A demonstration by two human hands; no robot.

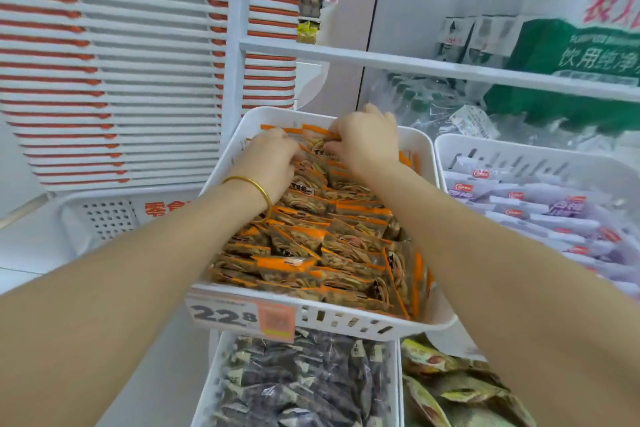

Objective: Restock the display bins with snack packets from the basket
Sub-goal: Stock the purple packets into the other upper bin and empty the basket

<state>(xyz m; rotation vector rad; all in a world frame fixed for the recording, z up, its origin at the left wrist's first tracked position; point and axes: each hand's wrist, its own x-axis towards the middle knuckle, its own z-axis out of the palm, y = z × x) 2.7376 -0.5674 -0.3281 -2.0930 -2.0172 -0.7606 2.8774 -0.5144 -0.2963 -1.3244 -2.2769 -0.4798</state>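
Snack packets (311, 236) fill bin (417, 142) | left hand (273, 159), right hand (369, 139) both grasp back packets | fingertips buried

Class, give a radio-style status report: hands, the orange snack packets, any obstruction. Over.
Left hand and right hand both gripping orange packets at back of white bin. Bin nearly full. No obstruction seen.

White shelving (415, 64), bottled-water packs (571, 55)
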